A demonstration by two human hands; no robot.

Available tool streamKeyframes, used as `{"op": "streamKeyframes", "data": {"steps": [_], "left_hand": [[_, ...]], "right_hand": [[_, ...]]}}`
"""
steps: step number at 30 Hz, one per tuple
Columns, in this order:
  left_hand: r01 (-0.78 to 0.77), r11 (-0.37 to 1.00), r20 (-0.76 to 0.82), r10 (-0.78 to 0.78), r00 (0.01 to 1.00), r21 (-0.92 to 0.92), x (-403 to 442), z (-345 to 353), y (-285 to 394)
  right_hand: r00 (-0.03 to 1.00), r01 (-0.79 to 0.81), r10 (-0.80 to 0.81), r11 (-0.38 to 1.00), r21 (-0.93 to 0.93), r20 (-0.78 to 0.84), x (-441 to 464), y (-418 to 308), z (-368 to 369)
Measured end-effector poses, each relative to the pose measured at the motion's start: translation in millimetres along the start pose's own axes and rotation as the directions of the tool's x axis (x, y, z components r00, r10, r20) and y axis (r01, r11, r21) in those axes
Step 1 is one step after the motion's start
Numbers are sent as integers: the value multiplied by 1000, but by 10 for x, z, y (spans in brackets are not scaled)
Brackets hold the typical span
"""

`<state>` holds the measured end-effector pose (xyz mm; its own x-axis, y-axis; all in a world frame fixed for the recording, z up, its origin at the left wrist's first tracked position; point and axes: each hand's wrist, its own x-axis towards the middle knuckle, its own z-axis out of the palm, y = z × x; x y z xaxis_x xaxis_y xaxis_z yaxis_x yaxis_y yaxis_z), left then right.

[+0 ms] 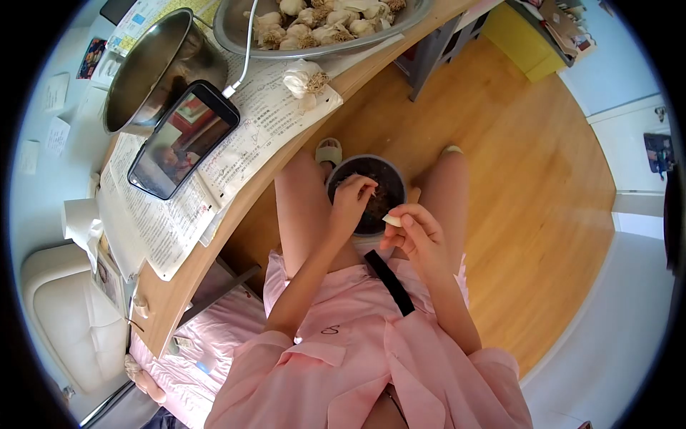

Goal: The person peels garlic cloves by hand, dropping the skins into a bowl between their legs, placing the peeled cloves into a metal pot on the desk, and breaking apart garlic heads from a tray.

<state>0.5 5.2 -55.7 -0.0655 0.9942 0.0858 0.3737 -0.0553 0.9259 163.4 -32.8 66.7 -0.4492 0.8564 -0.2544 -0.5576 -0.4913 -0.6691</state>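
Note:
My right hand pinches a pale, peeled-looking garlic clove between thumb and fingers, just over the near right rim of a dark bin. Above the bin's opening, my left hand has its fingertips pressed together; a tiny pale bit shows at them, too small to name. Brownish scraps lie inside the bin, which stands between my knees. A whole garlic bulb rests on printed papers on the desk. Behind it, a wide metal basin holds several more garlic bulbs.
A deep metal pot sits on the desk's left part. Against it leans a phone showing a picture, with a white cable plugged in. The wooden desk edge runs along my left. A yellow box stands on the floor far right.

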Motion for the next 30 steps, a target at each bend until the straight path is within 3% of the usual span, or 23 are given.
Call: {"op": "streamKeyframes", "data": {"steps": [5,8,11,13,17,23,30], "left_hand": [[-77,986,18,75,997,150,-24,278,-587],[-25,998,51,21,998,61,-36,133,-170],[63,943,-14,-72,997,-327,-110,-40,364],[-42,918,-93,6,996,-394,-174,-174,690],[-103,887,-83,73,994,-449,-283,-390,1038],[-153,938,23,169,985,-310,-275,-522,1245],[83,936,45,-72,996,-342,-121,-243,775]], "right_hand": [[998,42,-52,974,-222,-36,3,-59,88],[995,96,-104,940,-327,-8,20,-38,13],[979,195,-204,886,-420,23,56,-22,6],[977,195,-212,871,-451,13,65,-78,92],[979,174,-202,894,-414,-24,25,-48,117],[984,178,-176,932,-316,34,15,-44,110],[983,115,-163,906,-408,-86,181,101,-128]]}}
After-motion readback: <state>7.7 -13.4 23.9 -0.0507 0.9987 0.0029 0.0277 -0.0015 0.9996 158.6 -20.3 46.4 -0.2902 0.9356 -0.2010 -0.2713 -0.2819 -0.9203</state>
